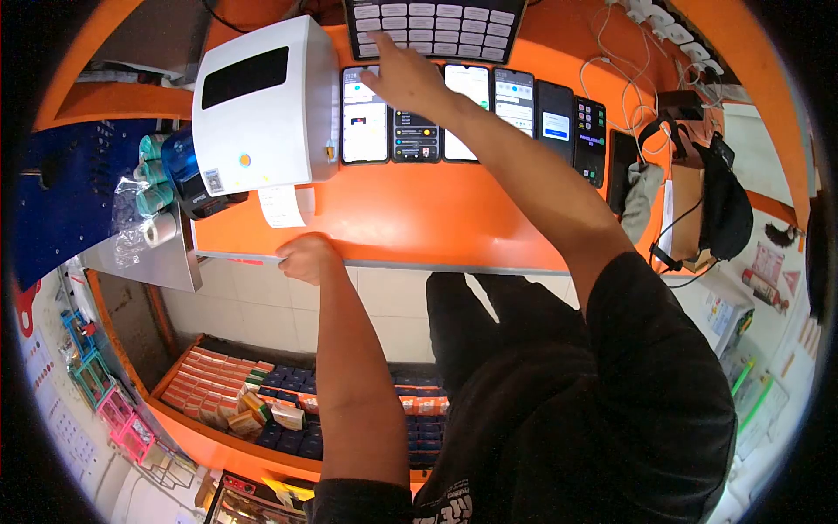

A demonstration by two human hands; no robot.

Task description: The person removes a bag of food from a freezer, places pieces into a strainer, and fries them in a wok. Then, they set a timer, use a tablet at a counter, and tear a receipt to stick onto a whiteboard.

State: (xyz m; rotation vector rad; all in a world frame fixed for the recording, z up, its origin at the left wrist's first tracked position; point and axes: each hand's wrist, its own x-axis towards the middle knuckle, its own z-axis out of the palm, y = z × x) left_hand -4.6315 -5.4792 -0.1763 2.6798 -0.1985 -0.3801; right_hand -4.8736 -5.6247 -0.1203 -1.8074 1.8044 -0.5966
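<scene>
My right hand [406,79] reaches over the row of phones to a screen with a grid of buttons [463,24]. Its index finger is stretched out at the left buttons, the thumb apart, and nothing is held. Beneath the thumb lies a phone with a white screen [365,135]; a phone with a dark screen [415,140] is beside it. My left hand [303,258] is closed at the front edge of the orange table [410,218], its fingers curled; I cannot tell whether it grips anything. Just above it, a printed paper label [281,207] hangs from the white printer [266,113].
More phones [515,100] continue the row rightward. White charging cables [611,61] trail at the back right, near a black cap [729,205]. A blue device [192,166] and green rolls [153,170] stand left of the printer. Below, an orange shelf [227,450] holds small boxes.
</scene>
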